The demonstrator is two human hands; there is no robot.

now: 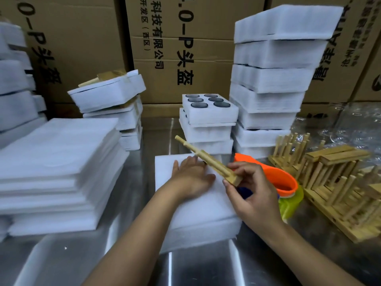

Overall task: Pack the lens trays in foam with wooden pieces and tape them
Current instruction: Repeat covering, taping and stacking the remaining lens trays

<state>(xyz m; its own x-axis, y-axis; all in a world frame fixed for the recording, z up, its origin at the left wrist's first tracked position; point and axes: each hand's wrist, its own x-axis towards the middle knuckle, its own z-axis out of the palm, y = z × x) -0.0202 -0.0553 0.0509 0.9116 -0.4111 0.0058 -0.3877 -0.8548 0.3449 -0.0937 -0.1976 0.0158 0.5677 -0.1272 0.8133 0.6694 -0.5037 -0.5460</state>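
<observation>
A soft white foam block lies at the shiny metal worktop's front edge. The left hand rests flat on it, fingers straight. The right hand pinches a long wooden piece.

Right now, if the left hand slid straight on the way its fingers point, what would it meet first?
Probably the wooden piece in the right hand, which crosses just ahead of the left hand. If it passes under that, the tray stack behind comes next; depth is unclear.
</observation>
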